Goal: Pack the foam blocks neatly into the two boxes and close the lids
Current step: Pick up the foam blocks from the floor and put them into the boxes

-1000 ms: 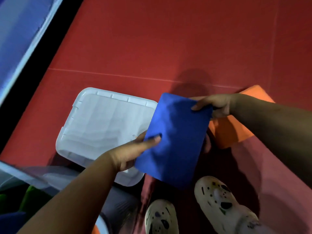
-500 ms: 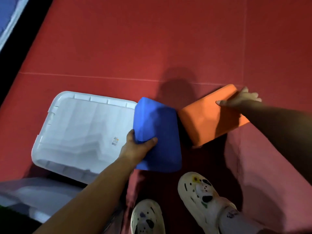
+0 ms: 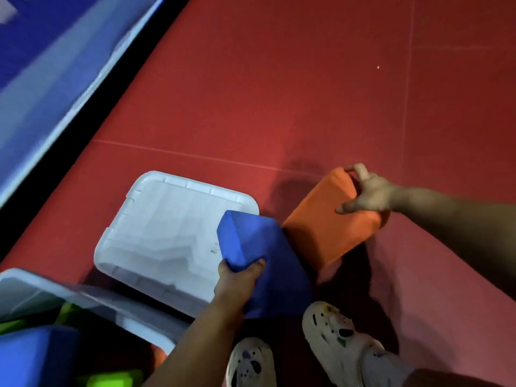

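Nearest, at the lower left, a second clear box (image 3: 83, 311) already holds blue and green foam blocks, blurred at the frame's edge. Just beyond, the left hand (image 3: 237, 280) grips the blue foam block (image 3: 265, 258) at its near end, thumb on top and fingers curled underneath; a second ago both hands shared this block, and now the left carries it alone, hanging over the right rim of the white box (image 3: 167, 238), which shows nothing inside. Its long axis runs from near-right to far-left, the far end tipped toward the box. That handover freed the right hand (image 3: 368, 194), which has moved to the orange foam block (image 3: 329, 230) and now clasps its far end, thumb across the top face, fingers wrapped over the far edge. The orange block appears tilted up off the red floor mat (image 3: 279, 93), its long axis running from near-left to far-right. Judging by this, two blocks are about to go in and both lids remain to be closed.
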Available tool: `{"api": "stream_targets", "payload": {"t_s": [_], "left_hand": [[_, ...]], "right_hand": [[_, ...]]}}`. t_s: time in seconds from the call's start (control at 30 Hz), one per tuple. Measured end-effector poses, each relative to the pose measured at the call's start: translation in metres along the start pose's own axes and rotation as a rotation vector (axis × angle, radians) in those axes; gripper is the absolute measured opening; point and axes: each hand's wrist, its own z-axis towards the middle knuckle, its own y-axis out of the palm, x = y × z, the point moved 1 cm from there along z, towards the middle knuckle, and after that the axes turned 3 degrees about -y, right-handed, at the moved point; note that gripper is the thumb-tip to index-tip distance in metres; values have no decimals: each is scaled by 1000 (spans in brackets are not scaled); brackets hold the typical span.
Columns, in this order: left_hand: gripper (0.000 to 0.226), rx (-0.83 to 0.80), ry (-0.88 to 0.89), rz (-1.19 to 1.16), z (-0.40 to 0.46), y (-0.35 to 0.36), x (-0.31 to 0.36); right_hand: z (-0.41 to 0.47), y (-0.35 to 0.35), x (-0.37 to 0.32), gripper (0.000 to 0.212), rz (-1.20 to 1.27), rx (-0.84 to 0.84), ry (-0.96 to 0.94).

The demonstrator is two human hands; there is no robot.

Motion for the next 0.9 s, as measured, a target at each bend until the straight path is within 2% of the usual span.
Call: {"api": "stream_targets", "payload": {"t_s": [0.07,0.13,0.3,0.43,0.6,0.7,0.8,0.9], "left_hand": [[109,-19,76,30,-32,-18,18],[108,-8,169,70,-69,-40,37],[115,170,387,8,-184,-130,46],[108,330,547,-186,-281,-209,2],[109,619,661,-334,-381,-309,-112],[109,862,595,-376,-419,-358,-195],[106,1070,369,-384,-449,-393,-269],[105,1167,164,-378,-457,-410,-328]], "right_hand": [[-28,-11,-43,111,-183,120,-142],[-61,-22,-85,107,-337,254,-283],[-171,-57,-170,104,-126,506,-421],[-277,-60,-239,105,-67,611,-689],[-405,-16,-308,103,49,680,-1010],[-468,34,-341,107,150,625,-1177],[-520,93,-368,111,213,490,-1300],[-554,153,-388,110,256,332,-1359]]}}
